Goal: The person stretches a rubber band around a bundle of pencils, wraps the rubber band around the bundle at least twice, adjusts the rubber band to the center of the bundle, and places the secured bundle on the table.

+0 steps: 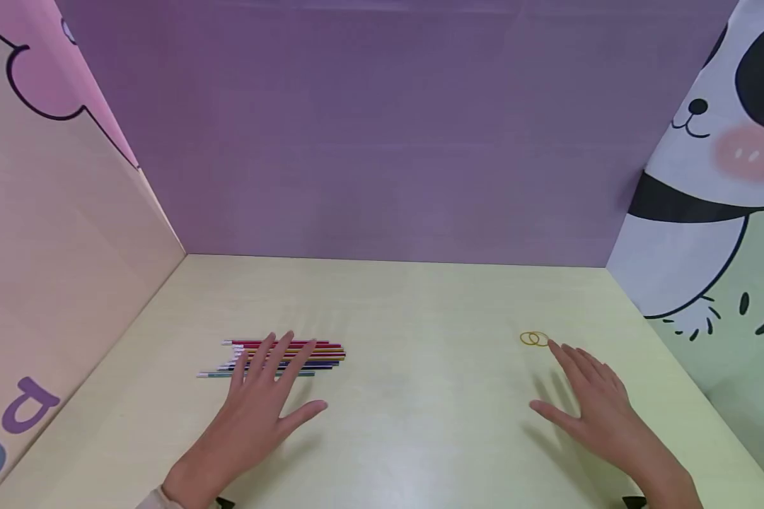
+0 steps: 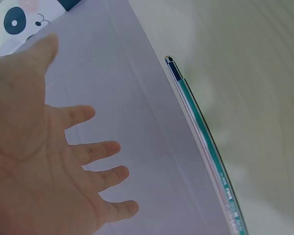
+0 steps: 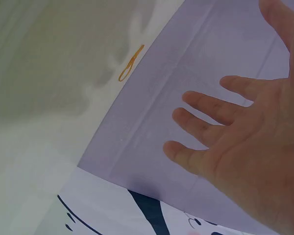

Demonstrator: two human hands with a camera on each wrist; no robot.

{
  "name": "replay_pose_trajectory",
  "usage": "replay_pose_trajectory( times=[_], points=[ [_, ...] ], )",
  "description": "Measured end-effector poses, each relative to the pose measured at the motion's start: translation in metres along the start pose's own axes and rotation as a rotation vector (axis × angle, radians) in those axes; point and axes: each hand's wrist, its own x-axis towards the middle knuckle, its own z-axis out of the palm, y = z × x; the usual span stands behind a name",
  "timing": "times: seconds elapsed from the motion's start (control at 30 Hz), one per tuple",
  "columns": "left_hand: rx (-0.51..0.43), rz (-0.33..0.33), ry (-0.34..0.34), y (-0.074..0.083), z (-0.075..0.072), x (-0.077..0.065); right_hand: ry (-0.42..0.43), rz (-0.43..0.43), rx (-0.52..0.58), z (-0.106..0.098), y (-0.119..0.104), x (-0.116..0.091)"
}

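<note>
Several slim pencils [image 1: 334, 355] in red, yellow, dark blue and teal lie side by side on the left of the table. My left hand [image 1: 255, 417] is held over their near side, fingers spread and straight, overlapping them in the head view. From the left wrist view, a teal pencil [image 2: 200, 125] with white print shows beyond the open palm. At the right lie two thin yellow rubber bands [image 1: 538, 339], overlapping each other. My right hand [image 1: 598, 417] hovers just nearer than the bands, fingers extended and thumb apart, holding nothing. The bands [image 3: 131, 63] also show past its fingertips in the right wrist view.
The pale table [image 1: 414, 396] is bounded by a purple back wall [image 1: 395, 134]. A pinkish wall [image 1: 57, 261] with printed letters rises on the left, and a panda-printed wall [image 1: 694, 261] on the right. Bare tabletop separates the pencils from the bands.
</note>
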Motion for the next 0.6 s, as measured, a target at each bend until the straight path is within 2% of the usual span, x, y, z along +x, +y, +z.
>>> replay_pose_trajectory(
  times=[0.13,0.33,0.6],
  points=[
    [-0.072,-0.028,-0.025,-0.005,-0.002,0.001,-0.021,0.013,0.073,-0.004,-0.002,0.000],
    [-0.229,-0.073,-0.042,-0.022,-0.004,0.005,-0.103,0.090,0.205,-0.007,-0.008,0.001],
    [-0.356,-0.164,-0.057,-0.048,-0.009,0.014,-0.106,0.078,0.288,-0.002,-0.024,0.007]
  ],
)
